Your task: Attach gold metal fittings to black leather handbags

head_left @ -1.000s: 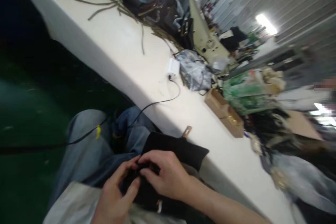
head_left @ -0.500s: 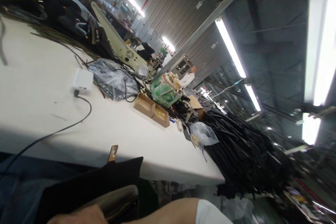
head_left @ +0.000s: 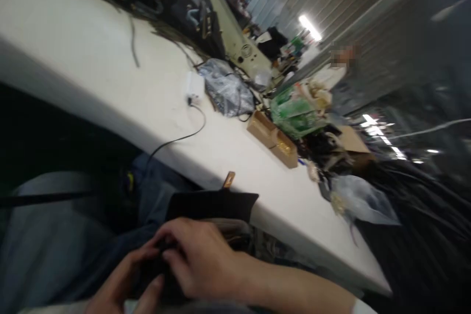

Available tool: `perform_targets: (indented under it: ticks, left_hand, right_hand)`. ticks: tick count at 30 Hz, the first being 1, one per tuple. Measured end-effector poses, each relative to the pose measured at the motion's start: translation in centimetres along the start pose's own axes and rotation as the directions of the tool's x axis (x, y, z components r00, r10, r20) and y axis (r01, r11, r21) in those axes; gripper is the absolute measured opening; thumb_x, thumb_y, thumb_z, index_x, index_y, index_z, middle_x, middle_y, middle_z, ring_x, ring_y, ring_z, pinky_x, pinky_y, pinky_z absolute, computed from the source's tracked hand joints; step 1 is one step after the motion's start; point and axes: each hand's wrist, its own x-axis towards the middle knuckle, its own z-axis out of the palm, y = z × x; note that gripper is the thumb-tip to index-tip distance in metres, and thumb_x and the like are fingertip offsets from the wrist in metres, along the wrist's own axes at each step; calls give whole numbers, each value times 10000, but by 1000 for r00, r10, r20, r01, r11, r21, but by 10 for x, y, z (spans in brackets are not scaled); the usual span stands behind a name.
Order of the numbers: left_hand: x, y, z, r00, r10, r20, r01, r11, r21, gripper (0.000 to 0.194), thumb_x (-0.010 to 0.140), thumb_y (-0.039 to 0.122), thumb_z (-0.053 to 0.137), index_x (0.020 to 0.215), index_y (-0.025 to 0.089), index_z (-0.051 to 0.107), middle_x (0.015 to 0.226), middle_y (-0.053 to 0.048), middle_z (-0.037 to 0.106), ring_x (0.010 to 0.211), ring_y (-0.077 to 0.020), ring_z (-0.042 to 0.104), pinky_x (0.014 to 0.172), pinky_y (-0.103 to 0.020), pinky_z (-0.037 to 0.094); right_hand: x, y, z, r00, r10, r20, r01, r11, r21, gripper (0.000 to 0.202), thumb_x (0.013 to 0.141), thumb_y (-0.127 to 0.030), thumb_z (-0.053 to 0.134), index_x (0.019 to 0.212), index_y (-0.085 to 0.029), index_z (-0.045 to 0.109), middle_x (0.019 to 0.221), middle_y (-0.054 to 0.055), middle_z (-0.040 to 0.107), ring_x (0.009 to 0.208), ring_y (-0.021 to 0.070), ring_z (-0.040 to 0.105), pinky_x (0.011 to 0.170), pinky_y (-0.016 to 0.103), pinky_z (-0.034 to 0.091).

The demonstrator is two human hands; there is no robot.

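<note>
A black piece of material (head_left: pixel 213 206) with a gold-coloured metal fitting (head_left: pixel 229 179) at its upper edge lies over my lap, against the table edge. My right hand (head_left: pixel 202 255) is bent over a dark part of it, thumb and fingers pinching. Close by on the left, my left hand (head_left: pixel 128 279) curls its fingers around the same dark material, its fingertips near the right hand's. Shadow and blur hide the exact spot between the fingertips.
On the white table (head_left: pixel 147 103) are a white box (head_left: pixel 195 86) with a cable, cardboard trays (head_left: pixel 272 140) of gold-coloured pieces, plastic bags (head_left: pixel 228 88) and a green bag (head_left: pixel 294 110). Black strips (head_left: pixel 423 235) hang at the right. Someone in white stands beyond.
The view has swung left and down, so the table items appear further right and both hands now show. My right hand is closed at the black material, with my left hand beside it.
</note>
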Motion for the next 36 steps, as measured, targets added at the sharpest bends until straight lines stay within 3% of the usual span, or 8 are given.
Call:
perform_targets:
  ticks: [3,8,11,15,21,26,31,36]
  left_hand:
    - [-17,21,-28,994,-60,95,72,990,-123,301,877,372,733,1156,259,753,1329,-94,816,1238,-325,791,1075,-445,662]
    - [-10,43,-30,987,-96,126,123,967,-223,269,891,208,663,1152,248,712,1539,-107,706,1433,-300,674,1253,-480,511]
    - [-11,44,-33,983,-113,143,146,959,-243,278,871,175,650,1134,252,699,1548,-106,698,1444,-308,660,1266,-504,482]
    - [-17,37,-37,981,-84,175,123,966,-228,298,871,175,651,1154,254,700,1573,-120,674,1453,-328,646,1271,-535,459]
    - [-24,33,-42,979,-15,202,58,976,-211,329,845,140,656,1142,263,721,1598,-105,636,1490,-340,597,1290,-555,423]
    - [-28,37,-44,986,19,165,7,988,-156,361,891,177,688,1236,286,685,1664,-108,523,1563,-353,488,1302,-583,390]
    - [-31,30,-47,986,53,158,-43,997,-65,332,944,291,760,1267,298,684,1556,-118,554,1478,-361,545,1238,-561,472]
    - [-26,23,-54,963,107,249,-107,994,-14,800,880,204,812,1595,363,490,1622,-124,510,1509,-360,538,1258,-555,482]
  right_hand:
    - [-3,6,-6,1000,-6,-23,9,986,168,369,984,-90,657,1298,-269,734,1221,12,806,1126,184,761,1003,290,571]
    - [-10,17,-10,997,73,21,-76,982,176,301,1009,-204,710,1304,-263,714,1240,40,786,1110,207,756,930,300,608]
    - [-17,17,-20,990,131,57,-138,980,146,213,1077,-261,624,1246,-247,751,1235,58,793,1106,218,764,939,314,606]
    - [-17,14,-32,968,198,157,-212,974,78,275,1125,-285,548,1183,-249,814,1113,44,831,1014,223,777,923,326,584]
    - [-9,8,-26,932,133,337,-246,914,322,344,1066,-294,661,1389,-266,775,1328,44,801,1177,251,743,1008,344,590]
    - [-13,9,-5,927,304,222,-373,814,445,398,951,-289,778,1344,-227,795,1312,73,801,1188,288,737,1052,427,589]
    - [-24,4,3,908,404,110,-399,758,515,408,866,-243,814,1274,-235,807,1313,81,797,1200,290,741,1093,457,573]
    - [-27,-2,6,908,390,151,-400,705,586,435,849,-165,815,1276,-239,774,1169,43,826,1122,250,768,982,362,600]
